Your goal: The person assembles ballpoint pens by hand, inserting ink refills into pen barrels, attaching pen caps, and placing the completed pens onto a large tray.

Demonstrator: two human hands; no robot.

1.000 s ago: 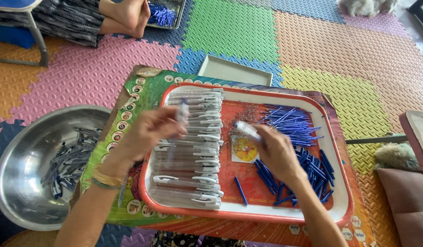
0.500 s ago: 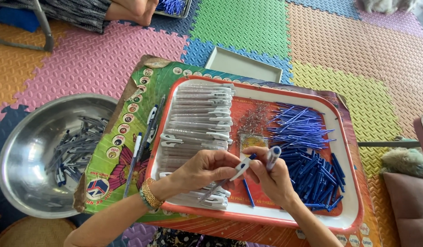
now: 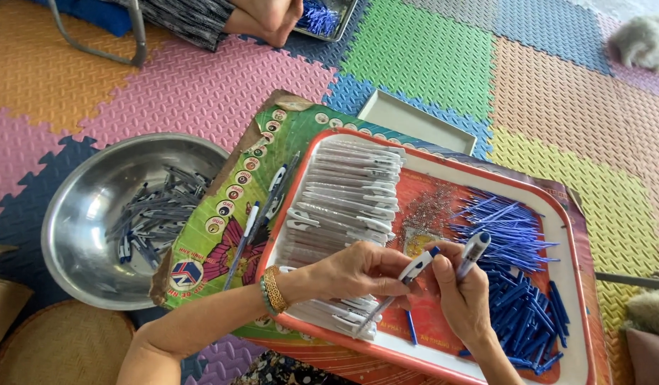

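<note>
Both hands meet over the bottom middle of the red-rimmed tray (image 3: 479, 170). The left hand (image 3: 358, 271) pinches a white pen barrel with a blue tip (image 3: 408, 274), its fingers clenched around the slanting body. The right hand (image 3: 458, 296), at about 3 o'clock from the left, grips a second pen piece (image 3: 474, 253) upright, blue end pointing to 12 o'clock, fingers closed round it. The two pieces sit just beside each other, nearly touching, and look like halves being joined.

On the tray, a stacked row of white barrels (image 3: 344, 207) fills the 9 o'clock side, and a heap of blue refills and parts (image 3: 518, 299) spreads across the 3 o'clock side. Between them lies a small scatter of tiny metal bits (image 3: 426, 210), likely springs, though too small to tell.

Off the tray at 9 o'clock, a few finished-looking pens (image 3: 262, 214) lie on a green printed board (image 3: 222, 228). Beyond that, a steel bowl (image 3: 94, 214) on the foam floor mat (image 3: 201, 93) holds a modest pile of pens (image 3: 155, 217).

By my judgement the work is nowhere near done: the bowl is only thinly filled, while the barrel stack and the blue heap remain large.

At 12 o'clock, another person's foot (image 3: 269, 14) rests beside a second tray of blue parts (image 3: 319, 16).
</note>
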